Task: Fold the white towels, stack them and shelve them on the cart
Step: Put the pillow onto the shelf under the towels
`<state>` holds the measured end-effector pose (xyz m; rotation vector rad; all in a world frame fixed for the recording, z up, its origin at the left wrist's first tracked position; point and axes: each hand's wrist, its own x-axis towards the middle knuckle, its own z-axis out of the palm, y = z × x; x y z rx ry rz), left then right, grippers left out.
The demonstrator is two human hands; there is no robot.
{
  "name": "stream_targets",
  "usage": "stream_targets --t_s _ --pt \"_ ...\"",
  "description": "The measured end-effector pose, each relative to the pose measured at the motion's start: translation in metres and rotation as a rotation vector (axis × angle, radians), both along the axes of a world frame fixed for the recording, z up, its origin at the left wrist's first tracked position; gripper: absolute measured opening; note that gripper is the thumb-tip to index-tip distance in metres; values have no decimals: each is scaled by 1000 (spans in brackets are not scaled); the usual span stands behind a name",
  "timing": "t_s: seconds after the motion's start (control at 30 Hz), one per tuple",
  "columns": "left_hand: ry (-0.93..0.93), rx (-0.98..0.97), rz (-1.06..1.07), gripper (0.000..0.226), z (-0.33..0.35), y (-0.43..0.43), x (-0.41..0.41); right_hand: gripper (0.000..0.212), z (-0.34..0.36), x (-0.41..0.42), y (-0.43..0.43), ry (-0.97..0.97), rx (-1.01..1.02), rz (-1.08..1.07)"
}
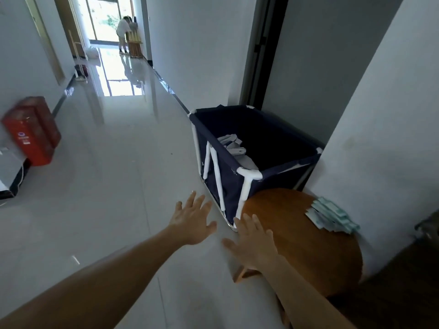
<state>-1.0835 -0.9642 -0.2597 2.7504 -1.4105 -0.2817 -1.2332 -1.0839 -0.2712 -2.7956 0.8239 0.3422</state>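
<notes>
A dark blue fabric laundry cart (pixel 280 162) with a white tube frame stands against the right wall. Crumpled white towels (pixel 234 148) lie at its bottom. Both my arms stretch forward over the floor. My left hand (pixel 191 220) is open with fingers spread, just left of the cart's near corner. My right hand (pixel 253 241) is also open and empty, hovering at the left edge of a round wooden table (pixel 308 238) in front of the cart.
A stack of small green-white packets (pixel 332 216) lies on the table by the wall. A red box (pixel 33 131) and a grey bag (pixel 10 174) sit at the left wall. Glossy corridor floor (pixel 118 162) runs ahead; a person (pixel 124 34) stands far down it.
</notes>
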Motion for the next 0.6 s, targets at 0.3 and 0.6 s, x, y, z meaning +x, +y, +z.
stream_targets --t_s 0.3,0.6 --pt "-38 -27 84 74 26 -121 145 81 14 149 -133 -68 -3 56" --pt "-27 -71 16 74 6 -232 314 80 -3 316 -231 -18 -21 36"
